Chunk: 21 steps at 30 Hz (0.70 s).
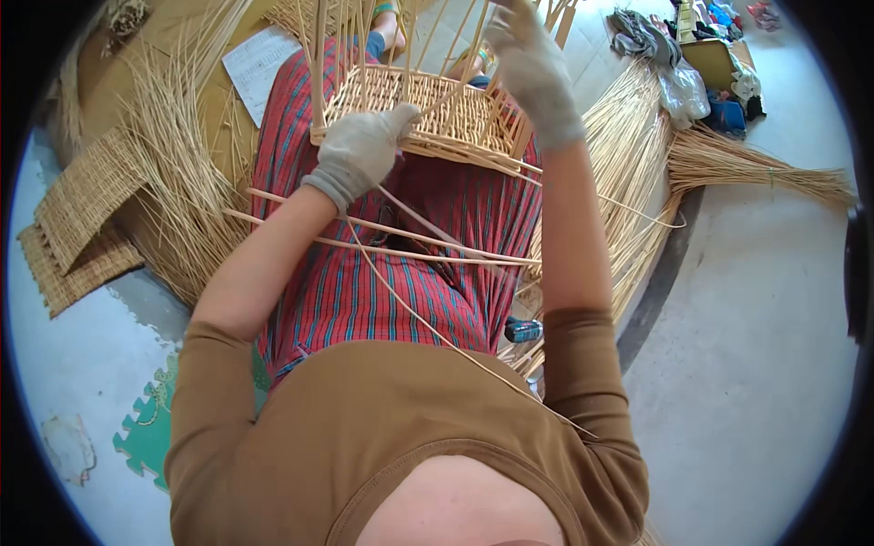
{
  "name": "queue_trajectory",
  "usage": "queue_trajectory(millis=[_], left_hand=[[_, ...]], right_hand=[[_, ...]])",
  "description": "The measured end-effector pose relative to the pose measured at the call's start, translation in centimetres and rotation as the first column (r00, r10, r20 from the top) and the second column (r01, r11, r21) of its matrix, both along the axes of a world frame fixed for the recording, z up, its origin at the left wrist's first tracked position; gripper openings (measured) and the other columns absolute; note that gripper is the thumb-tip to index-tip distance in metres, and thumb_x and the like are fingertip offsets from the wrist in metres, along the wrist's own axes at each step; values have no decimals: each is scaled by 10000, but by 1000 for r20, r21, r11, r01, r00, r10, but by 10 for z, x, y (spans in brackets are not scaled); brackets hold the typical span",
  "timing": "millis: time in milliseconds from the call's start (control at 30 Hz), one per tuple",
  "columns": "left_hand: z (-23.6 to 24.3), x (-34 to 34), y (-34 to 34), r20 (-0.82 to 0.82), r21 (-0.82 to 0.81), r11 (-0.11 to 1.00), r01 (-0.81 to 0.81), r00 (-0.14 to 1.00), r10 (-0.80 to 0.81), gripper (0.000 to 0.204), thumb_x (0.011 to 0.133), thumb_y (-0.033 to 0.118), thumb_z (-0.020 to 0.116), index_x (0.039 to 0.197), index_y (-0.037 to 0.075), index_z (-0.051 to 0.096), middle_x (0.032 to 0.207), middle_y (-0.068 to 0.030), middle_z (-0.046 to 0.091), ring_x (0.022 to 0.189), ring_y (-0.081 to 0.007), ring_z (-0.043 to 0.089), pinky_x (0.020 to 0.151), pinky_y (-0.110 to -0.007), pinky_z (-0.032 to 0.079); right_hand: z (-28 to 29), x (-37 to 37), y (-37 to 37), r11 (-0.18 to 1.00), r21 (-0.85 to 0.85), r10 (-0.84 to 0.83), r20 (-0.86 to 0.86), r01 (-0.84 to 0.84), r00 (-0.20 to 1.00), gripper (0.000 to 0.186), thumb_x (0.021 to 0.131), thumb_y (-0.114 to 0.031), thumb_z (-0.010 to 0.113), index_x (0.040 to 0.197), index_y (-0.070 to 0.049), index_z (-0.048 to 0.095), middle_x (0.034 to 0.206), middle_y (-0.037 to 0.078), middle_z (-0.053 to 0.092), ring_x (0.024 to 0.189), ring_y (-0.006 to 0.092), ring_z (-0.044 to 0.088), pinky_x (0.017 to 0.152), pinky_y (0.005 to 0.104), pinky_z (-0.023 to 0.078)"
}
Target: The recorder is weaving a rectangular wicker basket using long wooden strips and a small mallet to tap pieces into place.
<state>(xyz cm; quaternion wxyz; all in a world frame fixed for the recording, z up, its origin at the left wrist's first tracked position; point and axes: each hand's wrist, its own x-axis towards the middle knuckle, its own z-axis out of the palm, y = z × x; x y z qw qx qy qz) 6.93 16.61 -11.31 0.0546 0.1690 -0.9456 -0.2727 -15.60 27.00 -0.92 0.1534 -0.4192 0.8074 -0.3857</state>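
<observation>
A half-woven wicker basket (pixel 455 114) with tall upright stakes rests across my knees. My left hand (pixel 360 150), in a pale knitted glove, is closed on its near left edge, the thumb lying over the weave. Long thin canes (pixel 401 230) trail below that hand and cross over my lap; one runs down toward my right sleeve. My right hand (pixel 533 77), gloved alike, is raised among the stakes at the basket's right side. Motion smears its fingers, so their grip is unclear.
Loose canes (pixel 614 155) lie spread on the floor at right, beside a tied bundle (pixel 756 168). More canes (pixel 182 155) and woven mats (pixel 91 200) lie at left, near a printed sheet (pixel 262 68). A box of odds and ends (pixel 710 68) stands at the far right.
</observation>
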Motion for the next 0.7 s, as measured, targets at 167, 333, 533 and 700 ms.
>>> queue_trajectory(millis=[167, 333, 533, 700], left_hand=[[2, -3, 4, -147, 4, 998, -68, 987, 68, 255, 1000, 285, 610, 1231, 194, 669, 871, -163, 749, 810, -406, 732, 720, -550, 555], [9, -12, -3, 127, -107, 994, -20, 991, 33, 204, 1002, 301, 604, 1119, 165, 700, 900, -170, 758, 842, -407, 738, 720, -549, 556], [16, -13, -17, 50, 87, 996, 10, 999, -15, 377, 992, 466, 656, 1225, 171, 688, 1011, -166, 775, 954, -370, 753, 801, -501, 584], [4, 2, -15, -38, -60, 988, 141, 989, -143, 540, 967, 385, 695, 1451, 162, 607, 1249, -129, 755, 1129, -291, 738, 920, -432, 587]], right_hand=[[8, 17, -89, 995, 79, 93, -670, -54, 737, 547, 962, -192, 729, 1461, -91, 527, 1176, 159, 724, 1053, 283, 709, 951, 409, 530], [2, 65, -13, 957, 234, -61, -418, 172, 907, 794, 888, -232, 838, 1570, -149, 438, 1311, 176, 689, 1228, 293, 659, 1069, 438, 473], [-40, 97, 106, 964, 44, -184, -597, 261, 781, 642, 864, -255, 839, 1449, -114, 615, 1188, 124, 767, 1167, 315, 697, 1054, 459, 508], [-61, 118, 78, 980, 180, 71, -718, 87, 692, 886, 773, -311, 885, 1551, -90, 524, 1373, 155, 687, 1304, 336, 632, 1218, 498, 385]])
